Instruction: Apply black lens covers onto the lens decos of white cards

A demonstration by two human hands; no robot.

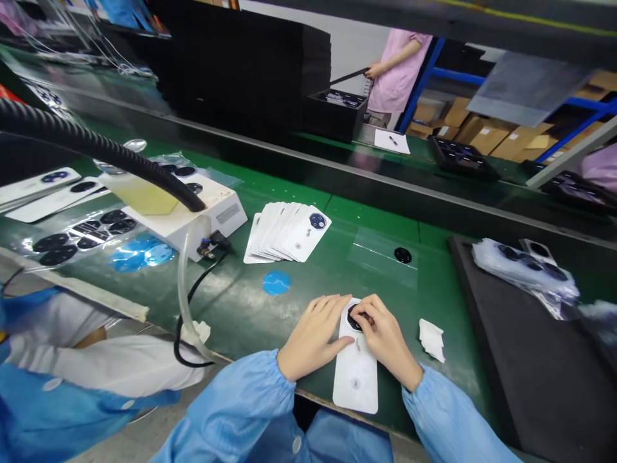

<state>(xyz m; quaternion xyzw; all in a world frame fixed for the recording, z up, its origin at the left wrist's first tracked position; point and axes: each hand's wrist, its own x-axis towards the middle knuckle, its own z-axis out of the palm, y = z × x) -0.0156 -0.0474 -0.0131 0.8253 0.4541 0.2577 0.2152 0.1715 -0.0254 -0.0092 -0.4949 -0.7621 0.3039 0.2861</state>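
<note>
As hands (385,337) press card (355,386), bench edge (231,360) near

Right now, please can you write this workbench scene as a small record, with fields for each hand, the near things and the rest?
Left hand: flat, against the left edge of a white phone-shaped card.
Right hand: fingers over a black ring piece on that card.
Near things: fanned white cards, blue round sticker, crumpled white tissue.
Rest: green bench mat, white box unit, black corrugated hose, co-worker in pink.
</note>
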